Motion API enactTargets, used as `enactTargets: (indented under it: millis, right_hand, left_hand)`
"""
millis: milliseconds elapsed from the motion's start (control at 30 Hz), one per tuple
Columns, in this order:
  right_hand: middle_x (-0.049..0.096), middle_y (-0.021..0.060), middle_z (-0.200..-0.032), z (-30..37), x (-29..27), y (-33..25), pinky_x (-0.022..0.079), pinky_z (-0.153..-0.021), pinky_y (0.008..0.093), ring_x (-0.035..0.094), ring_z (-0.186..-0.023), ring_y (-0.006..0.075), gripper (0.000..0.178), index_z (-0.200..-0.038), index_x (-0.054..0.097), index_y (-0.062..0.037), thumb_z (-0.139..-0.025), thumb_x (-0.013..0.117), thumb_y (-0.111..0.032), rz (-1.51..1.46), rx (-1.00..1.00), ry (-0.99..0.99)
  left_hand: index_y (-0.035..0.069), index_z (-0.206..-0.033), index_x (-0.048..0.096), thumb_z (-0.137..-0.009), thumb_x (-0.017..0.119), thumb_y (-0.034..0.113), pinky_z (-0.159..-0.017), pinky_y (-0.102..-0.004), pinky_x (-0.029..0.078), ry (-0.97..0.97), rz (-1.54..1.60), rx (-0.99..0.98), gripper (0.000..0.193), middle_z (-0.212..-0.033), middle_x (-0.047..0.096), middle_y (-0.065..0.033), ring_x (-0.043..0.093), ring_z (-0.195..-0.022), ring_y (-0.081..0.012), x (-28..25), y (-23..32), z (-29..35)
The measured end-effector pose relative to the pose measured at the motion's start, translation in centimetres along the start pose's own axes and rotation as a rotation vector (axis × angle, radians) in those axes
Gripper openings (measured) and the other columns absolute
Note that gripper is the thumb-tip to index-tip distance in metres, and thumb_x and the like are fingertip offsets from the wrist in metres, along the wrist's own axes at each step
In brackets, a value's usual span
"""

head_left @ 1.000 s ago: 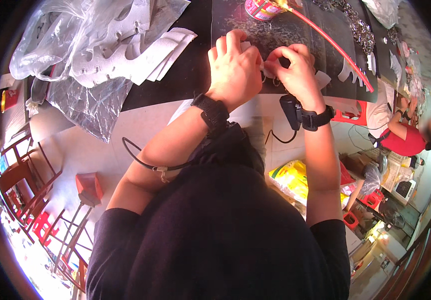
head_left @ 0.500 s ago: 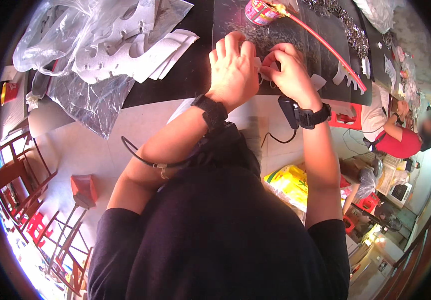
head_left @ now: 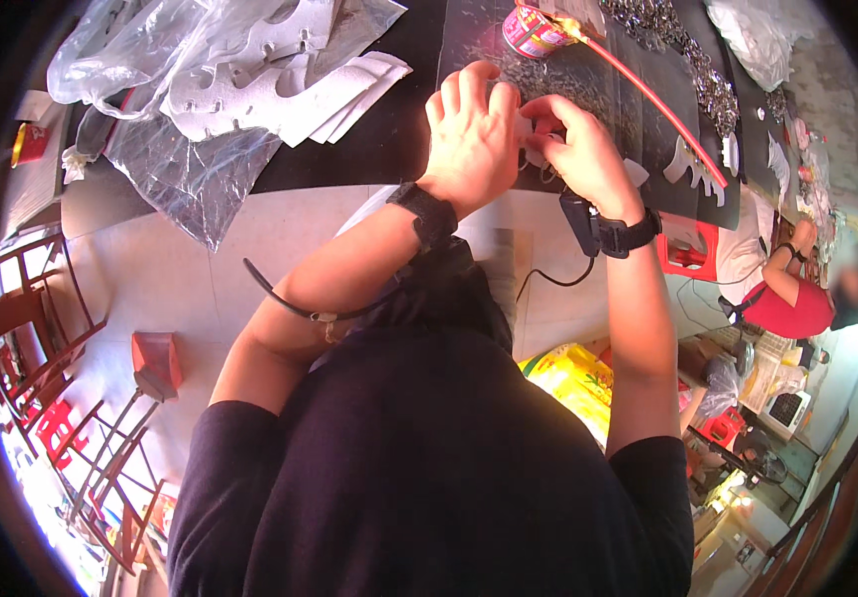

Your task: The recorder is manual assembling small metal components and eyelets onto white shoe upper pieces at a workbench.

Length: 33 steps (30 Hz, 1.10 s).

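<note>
At the table's near edge my two hands are close together over a small white piece point(head_left: 527, 142), mostly hidden by the fingers. My left hand point(head_left: 471, 141) has its back turned up, its fingers bent over and closed on the piece's left side. My right hand point(head_left: 586, 154) pinches at the piece's right side with thumb and forefinger; a thin loop hangs beneath. Beyond them stands a small pink-red tin point(head_left: 536, 36) with yellowish residue on its rim. A long red stick point(head_left: 656, 97) slants from the tin towards the right.
On the left lie white notched cut-outs point(head_left: 240, 98) with clear plastic bags point(head_left: 120, 70). Silver chain-like metal point(head_left: 700, 82) is heaped at the right, near a pronged white piece point(head_left: 696, 171). A person in red point(head_left: 787, 297) sits further right. Behind me are wooden chairs point(head_left: 26, 318) and a yellow sack point(head_left: 570, 383).
The view has shifted slightly, so the table things sit a little further right and higher. My right fingers have drawn in closer to the white piece and my left hand.
</note>
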State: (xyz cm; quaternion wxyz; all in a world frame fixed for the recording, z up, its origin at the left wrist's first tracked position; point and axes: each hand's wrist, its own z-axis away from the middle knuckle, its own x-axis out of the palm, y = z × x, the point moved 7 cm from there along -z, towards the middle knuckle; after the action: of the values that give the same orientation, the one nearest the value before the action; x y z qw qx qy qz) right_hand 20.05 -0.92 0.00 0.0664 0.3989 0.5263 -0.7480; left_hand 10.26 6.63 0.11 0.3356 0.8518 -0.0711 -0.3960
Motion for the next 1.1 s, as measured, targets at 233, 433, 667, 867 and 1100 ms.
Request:
enactTargets:
  millis: [233, 433, 667, 867, 1100]
  right_hand:
    - [0.053, 0.0006, -0.087, 0.1, 0.3, 0.0, 0.044, -0.068, 0.0215, 0.051, -0.079, 0.0073, 0.030, -0.102, 0.052, -0.0014, -0.075, 0.056, 0.008, -0.106, -0.001, -0.101]
    - [0.054, 0.0016, -0.084, -0.3, -1.4, 0.4, 0.043, -0.066, 0.0198, 0.051, -0.076, 0.0067, 0.033, -0.105, 0.050, -0.0016, -0.074, 0.055, 0.009, -0.487, 0.046, -0.027]
    - [0.055, 0.0023, -0.088, 0.2, -1.4, -2.6, 0.044, -0.069, 0.0200, 0.053, -0.078, 0.0077, 0.034, -0.110, 0.047, -0.0020, -0.079, 0.056, 0.006, -0.701, 0.019, -0.094]
    - [0.055, 0.0036, -0.091, 0.7, -0.9, -5.1, 0.044, -0.069, 0.0193, 0.053, -0.079, 0.0068, 0.033, -0.112, 0.047, -0.0014, -0.081, 0.055, 0.005, -0.639, -0.040, -0.147]
    - [0.055, 0.0021, -0.087, 0.9, -1.0, -6.3, 0.043, -0.068, 0.0190, 0.052, -0.078, 0.0059, 0.032, -0.114, 0.046, -0.0012, -0.083, 0.052, 0.004, -0.567, -0.063, -0.156]
  left_hand:
    - [0.008, -0.100, 0.050, -0.062, 0.068, 0.010, -0.088, -0.0446, 0.032, 0.023, -0.012, 0.007, 0.042, -0.115, 0.041, -0.0132, 0.039, -0.107, -0.0331, 0.0, 0.0, -0.1]
    - [0.004, -0.098, 0.049, -0.061, 0.065, -0.006, -0.084, -0.0369, 0.037, 0.235, 0.279, 0.072, 0.041, -0.103, 0.048, -0.0149, 0.046, -0.096, -0.0329, -3.0, 0.3, -0.4]
    - [-0.001, -0.101, 0.046, -0.070, 0.070, 0.006, -0.070, -0.0300, 0.045, -0.021, 0.738, -0.197, 0.039, -0.090, 0.055, -0.0115, 0.054, -0.079, -0.0194, -3.1, -0.1, -0.5]
    - [0.001, -0.099, 0.050, -0.076, 0.065, -0.001, -0.076, -0.0230, 0.047, -0.206, 1.297, -0.543, 0.028, -0.091, 0.061, -0.0056, 0.058, -0.082, -0.0099, -0.9, -1.8, 0.0]
    - [0.001, -0.093, 0.050, -0.073, 0.065, -0.006, -0.070, -0.0249, 0.047, -0.144, 1.578, -0.739, 0.026, -0.085, 0.060, -0.0062, 0.058, -0.076, -0.0134, -1.4, -1.7, 0.5]
